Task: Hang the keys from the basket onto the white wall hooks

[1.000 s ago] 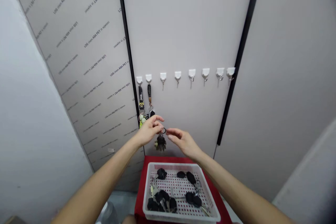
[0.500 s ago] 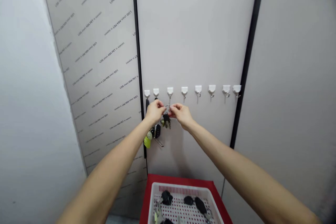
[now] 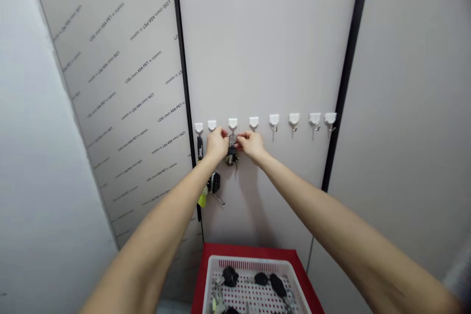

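A bunch of keys [image 3: 232, 157] on a metal ring hangs just under the third white hook [image 3: 233, 123] from the left. My left hand [image 3: 218, 144] pinches the ring's left side, and my right hand [image 3: 251, 144] has its fingers closed on the right side. The ring is up at the hook's metal prong; whether it is over the prong I cannot tell. Beside my left hand, a black strap [image 3: 199, 148] hangs from the first hook. A black car key [image 3: 215, 182] and a yellow-green tag [image 3: 202, 198] dangle below my left wrist.
More white hooks [image 3: 294, 120] run in a row to the right across the pale panel. Below, a white perforated basket [image 3: 257, 261] holds several keys and black fobs [image 3: 277, 285]. It stands on a red surface [image 3: 253, 251]. Black vertical strips [image 3: 349, 59] edge the panel.
Both hands have risen with the key ring, bringing it up against the third hook. The view has shifted slightly.
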`<state>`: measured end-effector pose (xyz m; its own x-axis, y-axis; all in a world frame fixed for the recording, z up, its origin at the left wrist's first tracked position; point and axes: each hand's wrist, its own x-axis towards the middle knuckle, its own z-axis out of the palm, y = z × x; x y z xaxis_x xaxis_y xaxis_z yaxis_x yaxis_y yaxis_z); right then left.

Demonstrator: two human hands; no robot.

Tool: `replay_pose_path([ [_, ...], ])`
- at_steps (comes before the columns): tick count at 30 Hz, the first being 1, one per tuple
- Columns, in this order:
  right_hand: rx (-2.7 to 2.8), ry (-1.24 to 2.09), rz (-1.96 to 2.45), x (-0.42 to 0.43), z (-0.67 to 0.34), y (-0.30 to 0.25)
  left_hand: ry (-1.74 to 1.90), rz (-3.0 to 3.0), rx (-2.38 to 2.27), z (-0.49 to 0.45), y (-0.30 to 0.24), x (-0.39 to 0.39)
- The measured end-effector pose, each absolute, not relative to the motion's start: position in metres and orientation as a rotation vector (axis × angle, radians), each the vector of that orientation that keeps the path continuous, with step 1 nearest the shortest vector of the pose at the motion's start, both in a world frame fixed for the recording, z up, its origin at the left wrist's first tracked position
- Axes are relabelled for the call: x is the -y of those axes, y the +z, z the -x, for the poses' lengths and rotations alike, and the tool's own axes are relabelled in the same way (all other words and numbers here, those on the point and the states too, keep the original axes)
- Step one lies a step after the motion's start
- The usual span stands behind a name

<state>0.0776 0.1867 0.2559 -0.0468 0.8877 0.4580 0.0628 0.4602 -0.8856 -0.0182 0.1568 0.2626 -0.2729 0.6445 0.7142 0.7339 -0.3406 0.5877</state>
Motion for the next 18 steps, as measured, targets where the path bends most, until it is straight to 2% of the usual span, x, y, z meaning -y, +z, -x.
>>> replay_pose_path([
  [4, 1.525, 0.795, 0.935, -0.173, -0.1, 0.229, -1.714, 1.912, 1.756, 0.03, 0.227, -0.13],
  [9, 1.879, 0.949, 1.082, -0.14, -0.136, 0.138, -1.504, 2.258, 1.98, 0.031, 0.129, -0.09],
  [11, 2.083, 0.956, 1.111, -0.125, -0.15, 0.097, -1.286, 2.414, 2.063, 0.024, 0.088, -0.075],
  [14, 2.407, 0.752, 1.136, -0.103, -0.168, 0.05, -0.84, 2.589, 2.105, 0.011, 0.041, -0.053],
  [18, 2.66, 0.453, 1.181, -0.082, -0.184, 0.027, -0.401, 2.624, 2.038, 0.0, 0.012, -0.035],
])
